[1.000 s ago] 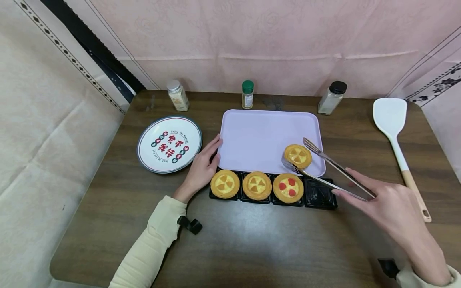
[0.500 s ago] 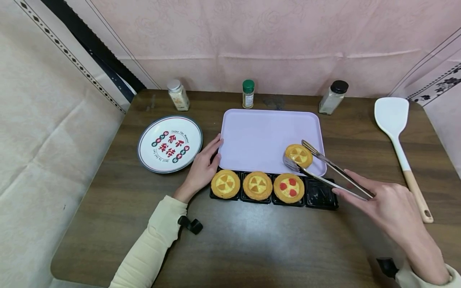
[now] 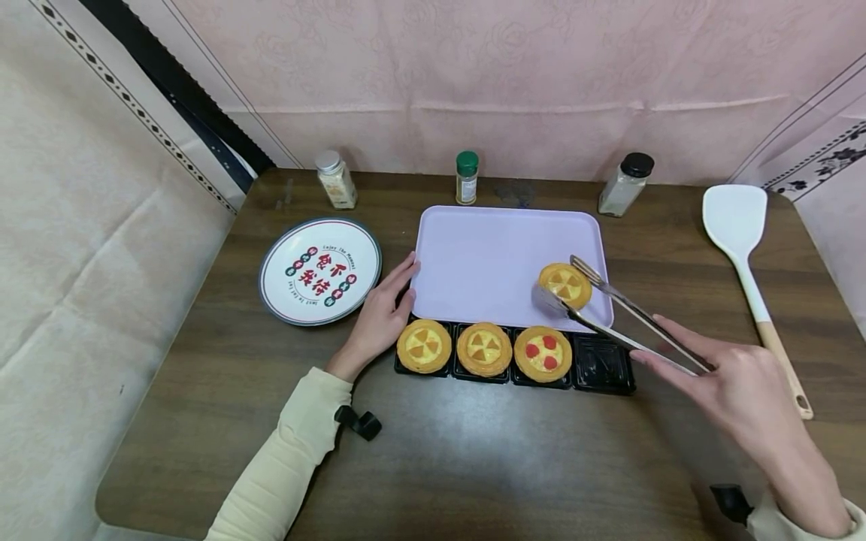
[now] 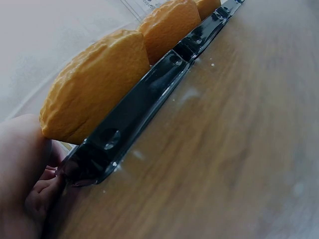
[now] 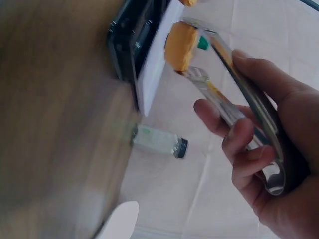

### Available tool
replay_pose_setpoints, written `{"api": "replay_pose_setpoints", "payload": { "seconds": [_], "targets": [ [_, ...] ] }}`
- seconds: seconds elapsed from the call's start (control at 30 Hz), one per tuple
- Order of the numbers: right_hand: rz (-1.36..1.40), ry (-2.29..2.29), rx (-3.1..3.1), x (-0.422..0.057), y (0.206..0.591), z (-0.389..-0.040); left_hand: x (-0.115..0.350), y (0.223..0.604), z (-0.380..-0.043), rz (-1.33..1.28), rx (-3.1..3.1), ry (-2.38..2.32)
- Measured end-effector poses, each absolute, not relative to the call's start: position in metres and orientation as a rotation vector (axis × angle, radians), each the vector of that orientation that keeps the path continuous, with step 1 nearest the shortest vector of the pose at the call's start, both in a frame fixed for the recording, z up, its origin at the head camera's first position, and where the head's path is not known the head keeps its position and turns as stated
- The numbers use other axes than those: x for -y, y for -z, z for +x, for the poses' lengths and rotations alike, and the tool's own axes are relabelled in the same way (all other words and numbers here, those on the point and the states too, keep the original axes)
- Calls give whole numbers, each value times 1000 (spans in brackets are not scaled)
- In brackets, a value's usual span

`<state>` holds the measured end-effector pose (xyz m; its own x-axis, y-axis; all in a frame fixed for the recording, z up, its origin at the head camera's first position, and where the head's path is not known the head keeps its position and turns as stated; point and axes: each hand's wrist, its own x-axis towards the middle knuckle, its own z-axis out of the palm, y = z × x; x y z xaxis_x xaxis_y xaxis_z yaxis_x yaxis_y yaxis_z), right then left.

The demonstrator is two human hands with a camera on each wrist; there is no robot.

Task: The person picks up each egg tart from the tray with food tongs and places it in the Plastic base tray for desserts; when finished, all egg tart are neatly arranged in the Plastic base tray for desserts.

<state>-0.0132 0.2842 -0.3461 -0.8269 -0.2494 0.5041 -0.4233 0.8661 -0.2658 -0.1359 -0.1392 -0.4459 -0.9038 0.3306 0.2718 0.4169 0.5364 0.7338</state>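
My right hand grips a pair of metal tongs, thumb on one arm and fingers curled round the other. Between the tong tips is a yellow tart with a cut-out top, over the lower right corner of the lilac tray. My left hand rests with extended fingers at that tray's left edge, beside one end of a black plastic tray. Three tarts sit in the black tray: two with cut-out tops, one tart with red dots. Its rightmost compartment holds nothing.
A round white plate with red lettering lies left of the lilac tray. Behind stand a white-capped jar, a green-capped jar and a black-capped jar. A white spatula with a wooden handle end lies at right.
The tart between the tong tips has moved slightly up and right in the head view. My right hand has shifted slightly right with the tongs. The left hand stays at the tray edge.
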Motion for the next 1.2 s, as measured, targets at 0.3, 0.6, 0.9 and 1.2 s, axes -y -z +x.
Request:
{"api": "replay_pose_setpoints", "payload": {
  "seconds": [0.3,0.6,0.9,1.2],
  "targets": [
    [521,-580,2539,-314,327,13,138,444,-136,-665,2663,1290],
    [604,-813,2657,-347,343,40,141,442,-137,-644,2677,1297],
    [650,-944,2521,-341,350,46,140,443,-137,-646,2676,1306],
    [609,-912,2577,-347,357,52,139,444,-137,-655,2677,1306]
  ]
}}
